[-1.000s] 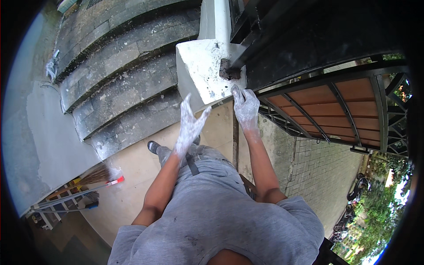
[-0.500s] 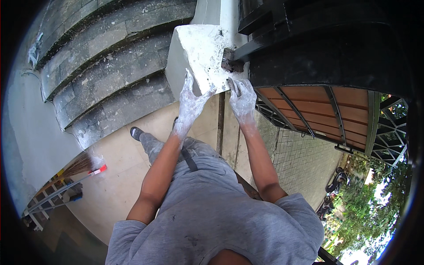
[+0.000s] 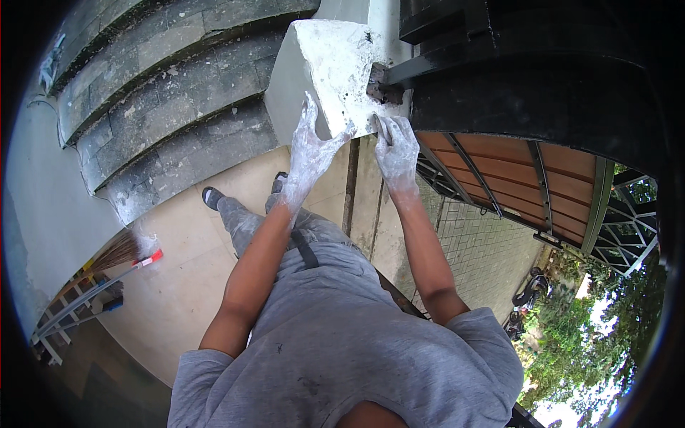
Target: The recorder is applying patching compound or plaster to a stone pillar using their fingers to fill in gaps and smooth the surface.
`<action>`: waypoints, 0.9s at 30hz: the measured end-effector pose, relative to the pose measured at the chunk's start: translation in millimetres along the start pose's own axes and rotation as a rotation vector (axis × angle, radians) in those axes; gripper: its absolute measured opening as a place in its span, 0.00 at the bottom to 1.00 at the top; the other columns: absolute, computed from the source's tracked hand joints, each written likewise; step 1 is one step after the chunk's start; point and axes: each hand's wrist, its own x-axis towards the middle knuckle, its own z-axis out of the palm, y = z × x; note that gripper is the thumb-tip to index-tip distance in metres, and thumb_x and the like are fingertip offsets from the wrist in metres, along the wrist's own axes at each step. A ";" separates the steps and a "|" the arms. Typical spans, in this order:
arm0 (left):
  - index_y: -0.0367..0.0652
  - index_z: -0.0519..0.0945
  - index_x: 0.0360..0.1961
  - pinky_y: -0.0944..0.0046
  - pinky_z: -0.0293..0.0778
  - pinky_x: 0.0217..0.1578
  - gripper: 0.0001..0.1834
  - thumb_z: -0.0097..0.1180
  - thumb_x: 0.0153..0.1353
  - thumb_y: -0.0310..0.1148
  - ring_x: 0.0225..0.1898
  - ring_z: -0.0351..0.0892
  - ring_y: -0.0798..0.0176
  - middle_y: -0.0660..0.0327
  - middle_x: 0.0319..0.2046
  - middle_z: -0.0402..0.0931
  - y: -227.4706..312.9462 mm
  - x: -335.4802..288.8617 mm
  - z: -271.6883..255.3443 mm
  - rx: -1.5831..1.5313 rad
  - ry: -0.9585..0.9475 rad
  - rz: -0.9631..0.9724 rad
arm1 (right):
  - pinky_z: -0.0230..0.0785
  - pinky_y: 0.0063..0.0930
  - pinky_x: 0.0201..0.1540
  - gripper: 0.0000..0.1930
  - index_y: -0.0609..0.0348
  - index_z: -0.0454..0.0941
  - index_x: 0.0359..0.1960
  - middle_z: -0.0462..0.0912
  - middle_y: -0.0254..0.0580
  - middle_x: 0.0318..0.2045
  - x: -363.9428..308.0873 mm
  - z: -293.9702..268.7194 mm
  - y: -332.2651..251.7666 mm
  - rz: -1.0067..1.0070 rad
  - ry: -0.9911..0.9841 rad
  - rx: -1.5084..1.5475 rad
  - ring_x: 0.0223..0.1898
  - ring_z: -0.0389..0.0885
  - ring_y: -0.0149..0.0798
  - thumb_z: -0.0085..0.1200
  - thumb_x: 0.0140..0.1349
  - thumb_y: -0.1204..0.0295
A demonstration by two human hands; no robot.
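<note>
A white-coated masonry post (image 3: 339, 68) stands at the top middle, its flat top rough and speckled with dark pits. My left hand (image 3: 312, 153), covered in white powder or paste, is at the post's near left edge with thumb and fingers spread apart. The thumb points toward the near edge of the top. My right hand (image 3: 397, 151), also whitened, is at the near right corner of the post with its fingers bent and pressed together. Whatever those fingers may hold is hidden. Just beyond the right hand, a dark metal bracket (image 3: 384, 89) enters a rough hole in the post.
Curved grey stone steps (image 3: 193, 93) rise at the left. A black metal gate (image 3: 528, 93) with brown panels fills the right. A broom (image 3: 118, 251) and a red-tipped pole (image 3: 148, 260) lean at the lower left. Below is a beige tiled floor (image 3: 168, 307).
The whole view has shifted slightly, and the post sits higher in the picture. My right hand's fingers look more bunched at the corner. The left hand stays spread beside the post.
</note>
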 end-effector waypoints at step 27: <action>0.23 0.50 0.66 0.59 0.51 0.67 0.59 0.73 0.45 0.48 0.69 0.53 0.50 0.38 0.66 0.54 3.7 -1.1 -2.0 0.051 0.002 -0.052 | 0.72 0.35 0.37 0.05 0.66 0.81 0.33 0.80 0.50 0.31 9.1 -0.6 -4.1 0.052 0.024 0.026 0.32 0.80 0.49 0.59 0.56 0.77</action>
